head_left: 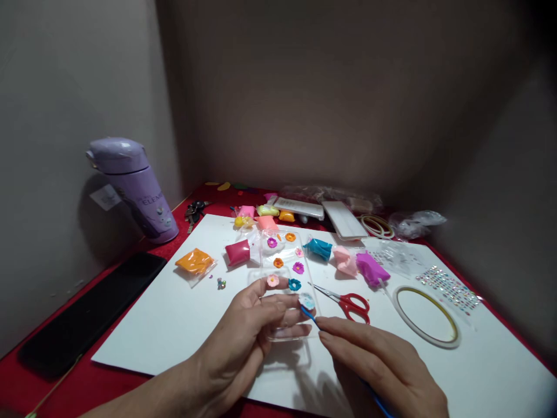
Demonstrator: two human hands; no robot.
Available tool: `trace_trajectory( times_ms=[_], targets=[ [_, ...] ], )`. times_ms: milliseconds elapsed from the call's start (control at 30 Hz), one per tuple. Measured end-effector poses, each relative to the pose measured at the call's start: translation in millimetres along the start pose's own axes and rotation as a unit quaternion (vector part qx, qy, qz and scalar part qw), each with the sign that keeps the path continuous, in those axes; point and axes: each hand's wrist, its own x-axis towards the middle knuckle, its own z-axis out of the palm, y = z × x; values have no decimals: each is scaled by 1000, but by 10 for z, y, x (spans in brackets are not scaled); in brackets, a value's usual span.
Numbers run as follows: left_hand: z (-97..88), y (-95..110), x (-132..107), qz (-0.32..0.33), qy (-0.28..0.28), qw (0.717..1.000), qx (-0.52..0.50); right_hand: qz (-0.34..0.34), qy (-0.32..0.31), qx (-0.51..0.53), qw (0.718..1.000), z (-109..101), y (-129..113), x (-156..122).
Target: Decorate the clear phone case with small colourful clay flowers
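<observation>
Steadying a clear, rectangular plastic case [284, 250] at the lower centre of the frame, my left hand [248, 322] holds it with fingers spread, showing through it. My right hand [378, 351] pinches a slim blue tool [310, 314], its tip at a pale blue, clay-like flower [307, 300]. Pressing lightly and keeping the case level should, I judge, spare the petals. I count eight flowers: two orange flowers [278, 263], two purple flowers [298, 267], two pink flowers [272, 280], one teal flower [295, 284], this blue one.
</observation>
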Motion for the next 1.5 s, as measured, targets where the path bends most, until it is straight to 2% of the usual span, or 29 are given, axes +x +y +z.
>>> trace_trajectory(
  times_ms=[200, 367, 433, 533, 633, 733, 1033, 1200, 1500],
  targets=[
    [-19, -8, -8, -2, -9, 1000, -1, -10, -7, 7, 1000, 24, 42, -9],
    [-24, -22, -9, -7, 5, 1000, 4, -65, -8, 16, 998, 81, 161, -128],
    [-19, -15, -5, -7, 15, 1000, 12, -32, -4, 29, 999, 79, 148, -169],
    [-10, 2, -6, -8, 30, 999, 39, 64, 17, 90, 994, 63, 85, -164],
    [-6, 11, -14, -16, 39, 997, 69, 155, 46, 174, 971, 67, 49, -96],
    [-6, 10, -16, -27, 41, 996, 79, 204, 73, 228, 949, 96, 61, -48],
    [1, 1, -28, -40, 13, 993, 114, 274, 58, 251, 927, 133, 120, -73],
    [-21, -28, -29, -35, -13, 993, 114, 301, 75, 268, 912, 161, 120, -76],
    [-22, -35, -8, -42, -8, 994, 103, 289, 29, 259, 921, 162, 168, -107]
  ],
)
